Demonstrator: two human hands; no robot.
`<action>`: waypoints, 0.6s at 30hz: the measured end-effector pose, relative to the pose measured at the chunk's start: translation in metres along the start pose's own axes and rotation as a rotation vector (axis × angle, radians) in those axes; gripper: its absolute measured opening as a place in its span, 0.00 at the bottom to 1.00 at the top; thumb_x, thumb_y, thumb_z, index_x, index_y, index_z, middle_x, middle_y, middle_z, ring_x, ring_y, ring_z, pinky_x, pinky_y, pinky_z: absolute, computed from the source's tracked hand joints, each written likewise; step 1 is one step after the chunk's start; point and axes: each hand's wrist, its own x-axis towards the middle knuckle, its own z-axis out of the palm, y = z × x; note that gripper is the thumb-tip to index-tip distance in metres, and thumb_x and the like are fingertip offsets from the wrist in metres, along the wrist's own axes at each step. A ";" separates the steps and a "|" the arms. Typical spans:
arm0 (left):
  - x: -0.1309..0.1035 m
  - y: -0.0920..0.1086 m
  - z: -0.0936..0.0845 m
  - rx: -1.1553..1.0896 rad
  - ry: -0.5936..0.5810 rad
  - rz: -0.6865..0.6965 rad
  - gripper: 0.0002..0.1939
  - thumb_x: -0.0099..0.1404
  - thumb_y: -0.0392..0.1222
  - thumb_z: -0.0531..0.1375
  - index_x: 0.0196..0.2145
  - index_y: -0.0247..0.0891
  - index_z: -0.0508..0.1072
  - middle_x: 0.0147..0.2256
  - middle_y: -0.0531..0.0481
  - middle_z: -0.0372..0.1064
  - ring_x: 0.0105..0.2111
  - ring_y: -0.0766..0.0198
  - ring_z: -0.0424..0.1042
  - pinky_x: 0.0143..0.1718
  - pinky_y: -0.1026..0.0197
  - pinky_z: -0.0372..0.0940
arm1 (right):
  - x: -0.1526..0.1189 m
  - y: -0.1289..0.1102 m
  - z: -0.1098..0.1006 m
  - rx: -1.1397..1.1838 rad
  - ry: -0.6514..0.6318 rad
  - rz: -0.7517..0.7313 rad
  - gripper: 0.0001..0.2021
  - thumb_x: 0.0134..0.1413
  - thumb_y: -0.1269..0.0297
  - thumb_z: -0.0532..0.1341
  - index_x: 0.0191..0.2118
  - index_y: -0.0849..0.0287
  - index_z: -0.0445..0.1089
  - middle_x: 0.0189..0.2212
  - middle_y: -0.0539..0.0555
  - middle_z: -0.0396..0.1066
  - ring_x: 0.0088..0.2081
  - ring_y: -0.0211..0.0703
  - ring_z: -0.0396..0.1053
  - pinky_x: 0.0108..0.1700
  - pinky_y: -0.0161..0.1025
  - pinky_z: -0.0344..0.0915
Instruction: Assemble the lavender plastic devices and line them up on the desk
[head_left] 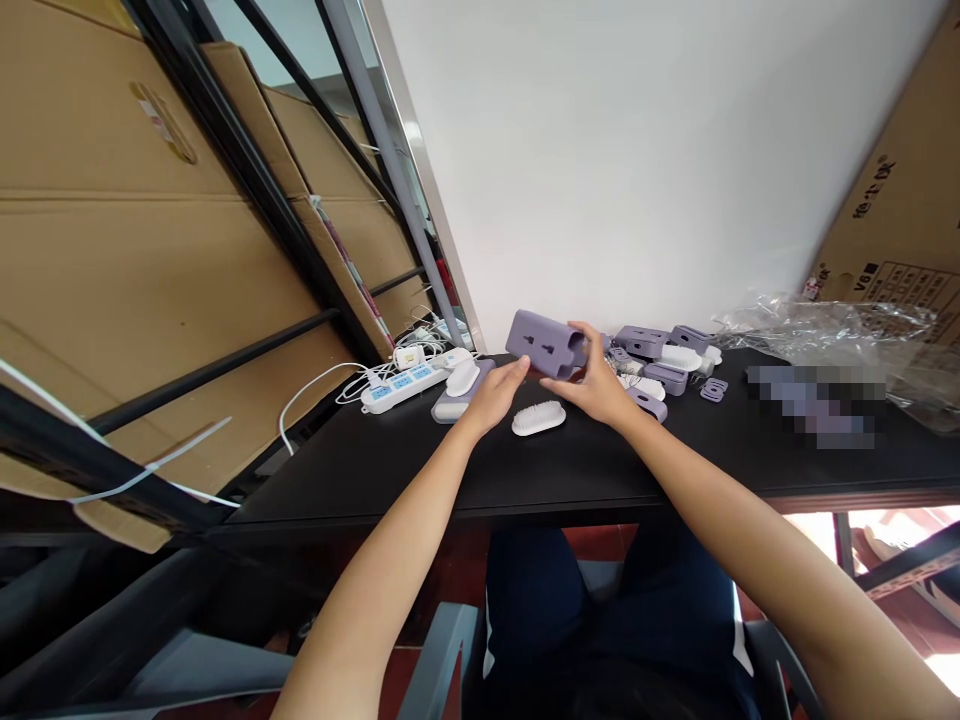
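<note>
White plastic power strip lies left of centre; the left hand meets the lower edge of a tilted purple holder at mid-frame, its grip unclear; white brush below; right hand clasps the holder's right end, fingers above, thumb below; purple parts lie right of centre.

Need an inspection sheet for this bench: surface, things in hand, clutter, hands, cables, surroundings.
Surface: flat black tabletop.
Things in hand: slotted purple plastic-looking block, raised; white bristled oval piece on tabletop nearby.
Clutter: jumbled purple and white plastic-looking parts and crumpled clear plastic wrap, right side; pixelated patch unreadable.
Hands: right hand grips block's right end; left hand at lower edge, grip unclear.
Cables: tangled white cables beside white power strip with blue socket faces, left.
Surroundings: white wall behind; black metal rack left; printed brown cardboard box right.
</note>
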 end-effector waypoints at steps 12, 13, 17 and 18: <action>0.003 -0.001 -0.001 -0.004 0.215 0.083 0.36 0.72 0.69 0.53 0.64 0.40 0.68 0.51 0.39 0.78 0.49 0.53 0.79 0.48 0.50 0.76 | -0.002 0.004 0.004 -0.115 -0.122 -0.081 0.36 0.69 0.50 0.58 0.77 0.49 0.48 0.65 0.61 0.69 0.55 0.53 0.75 0.52 0.50 0.74; 0.003 -0.002 -0.002 0.024 0.230 0.107 0.37 0.73 0.68 0.54 0.68 0.41 0.64 0.52 0.39 0.78 0.50 0.53 0.79 0.50 0.51 0.76 | -0.002 0.004 0.004 -0.087 -0.105 -0.066 0.35 0.69 0.50 0.58 0.76 0.51 0.50 0.62 0.61 0.72 0.54 0.53 0.76 0.53 0.50 0.73; -0.002 -0.004 -0.003 0.178 0.195 0.184 0.40 0.74 0.65 0.52 0.75 0.44 0.52 0.63 0.36 0.69 0.61 0.50 0.73 0.60 0.47 0.69 | -0.001 0.005 0.005 -0.040 -0.068 -0.018 0.38 0.67 0.52 0.61 0.76 0.54 0.48 0.50 0.57 0.80 0.48 0.50 0.78 0.55 0.51 0.73; -0.003 -0.004 -0.003 0.219 0.152 0.205 0.42 0.73 0.66 0.54 0.75 0.43 0.51 0.67 0.35 0.64 0.66 0.48 0.68 0.64 0.45 0.65 | -0.001 0.005 0.005 -0.050 -0.073 -0.021 0.40 0.65 0.52 0.62 0.76 0.54 0.47 0.48 0.56 0.80 0.47 0.50 0.78 0.55 0.50 0.73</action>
